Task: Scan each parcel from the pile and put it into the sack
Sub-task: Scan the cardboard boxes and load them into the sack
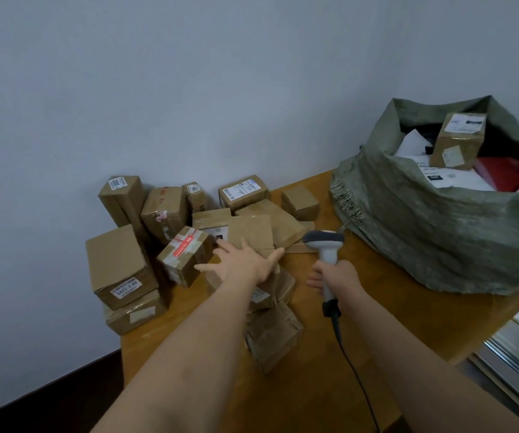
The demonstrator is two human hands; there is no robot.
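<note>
While the pile of parcels occupies the far left corner of the table, it stands against the wall, which likely keeps the stacked boxes from sliding off the back edge. At the left edge, a brown box with a numbered label sits on top of a flatter box, label side facing the person, a convenient orientation for scanning. Just right of it, a box with red-printed tape leans tilted against its neighbours.

The left hand is extended over the middle of the pile with fingers spread and straight; it holds nothing. It hovers at or on a flat brown parcel; contact cannot be confirmed. The spread posture suggests preparation to select the next parcel.

Further right, the right hand is wrapped around the handle of the scanner. The scanner head points toward the pile, and its cable trails back toward the near edge. Holding it upright beside the pile probably keeps it ready for a label.

At the far right corner, the sack stands with its mouth rolled open, so parcels can be dropped in one-handed. A labelled box, a red item and white packets already lie inside. Many parcels remain unscanned.
</note>
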